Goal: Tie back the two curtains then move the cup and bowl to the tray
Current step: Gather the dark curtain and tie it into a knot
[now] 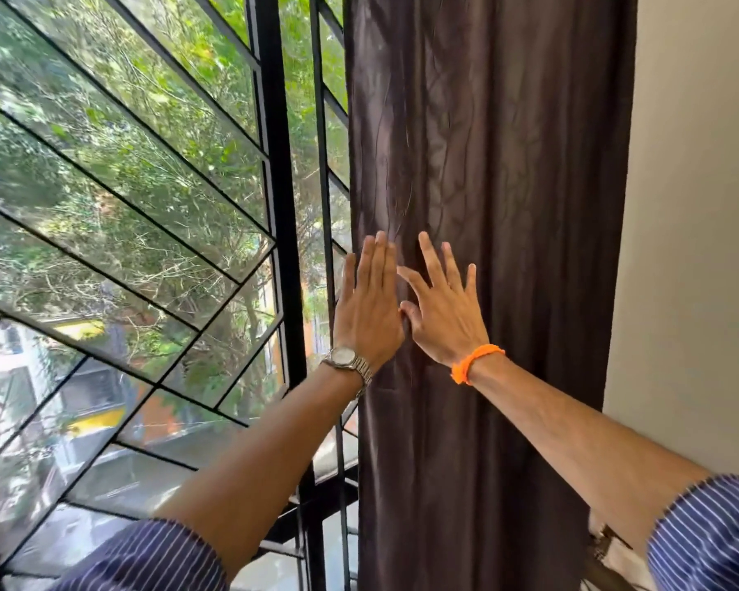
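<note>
A dark brown curtain (pixel 508 164) hangs in loose folds on the right side of the window, from the top of the view to the bottom. My left hand (pixel 370 305), with a metal watch at the wrist, lies flat with straight fingers against the curtain's left edge. My right hand (pixel 442 309), with an orange thread band at the wrist, is spread flat on the fabric just beside it. Neither hand grips the cloth. No tie-back, cup, bowl or tray is in view.
A black window frame (pixel 284 206) with slanted metal grille bars (pixel 116 194) fills the left, with trees and buildings outside. A plain cream wall (pixel 696 249) stands to the right of the curtain. Something pale shows at the bottom right by my sleeve.
</note>
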The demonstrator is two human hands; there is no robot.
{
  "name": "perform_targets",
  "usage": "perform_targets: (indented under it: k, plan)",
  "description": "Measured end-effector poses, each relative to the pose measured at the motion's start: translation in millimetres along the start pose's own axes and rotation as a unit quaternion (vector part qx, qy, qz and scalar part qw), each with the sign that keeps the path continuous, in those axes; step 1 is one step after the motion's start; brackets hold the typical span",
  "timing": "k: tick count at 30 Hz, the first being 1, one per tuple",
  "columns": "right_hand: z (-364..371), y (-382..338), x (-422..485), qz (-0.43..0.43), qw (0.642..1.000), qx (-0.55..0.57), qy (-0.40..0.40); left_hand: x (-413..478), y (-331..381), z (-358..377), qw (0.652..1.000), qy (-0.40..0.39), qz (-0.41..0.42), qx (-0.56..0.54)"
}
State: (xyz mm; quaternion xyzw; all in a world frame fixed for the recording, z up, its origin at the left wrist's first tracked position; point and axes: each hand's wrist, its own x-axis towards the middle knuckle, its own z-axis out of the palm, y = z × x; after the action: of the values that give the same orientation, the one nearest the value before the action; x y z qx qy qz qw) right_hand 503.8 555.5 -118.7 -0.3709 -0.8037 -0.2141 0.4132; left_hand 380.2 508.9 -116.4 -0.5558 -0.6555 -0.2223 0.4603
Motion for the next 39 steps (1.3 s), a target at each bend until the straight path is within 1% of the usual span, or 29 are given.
perform_targets:
  k: [9,13,16,19,20,22,24,25,29,31,34,36,39]
  plan:
    - [26.2,40.5,25.3,0.049,0.999,-0.009,0.002,32.2,32.0,52.3,0.992,0.009,-0.012,-0.125]
    - [42.1,63.6,26.4,0.064,0.998,0.007,0.001,39.3,49.9,75.2,0.987,-0.016,-0.014,-0.159]
    - [53.7,85.3,30.4,0.066,0.997,0.042,0.008,49.0,64.4,88.9,0.985,-0.026,-0.026,-0.169]
    - [67.4,110.4,33.8,0.054,0.991,0.121,0.024,58.2,83.7,97.8,0.982,-0.033,-0.057,-0.176]
    - [71.4,118.7,34.6,0.048,0.985,0.16,0.043,62.6,90.0,100.3,0.98,-0.039,-0.073,-0.181]
    - [80.3,135.0,36.9,0.052,0.962,0.251,0.092,72.8,101.5,105.1,0.972,-0.062,-0.11,-0.198]
    - [88.6,150.6,44.5,0.074,0.935,0.319,0.133,85.3,111.1,109.9,0.962,-0.076,-0.15,-0.217]
    - [92.2,158.0,48.6,0.091,0.925,0.341,0.141,90.9,116.8,112.0,0.954,-0.073,-0.175,-0.231]
    - [107.4,173.0,66.1,0.183,0.874,0.432,0.128,109.2,131.2,116.7,0.906,-0.06,-0.293,-0.3]
    - [112.3,181.8,71.8,0.205,0.849,0.473,0.114,115.6,139.4,118.5,0.882,-0.032,-0.343,-0.321]
    - [121.9,191.3,78.3,0.215,0.831,0.507,0.08,125.0,139.5,121.2,0.851,0.009,-0.398,-0.343]
    - [127.4,196.4,82.1,0.219,0.817,0.529,0.072,130.2,139.3,122.3,0.843,0.015,-0.414,-0.342]
    - [130.8,198.4,86.3,0.245,0.789,0.561,0.051,137.0,142.3,126.0,0.848,-0.003,-0.414,-0.331]
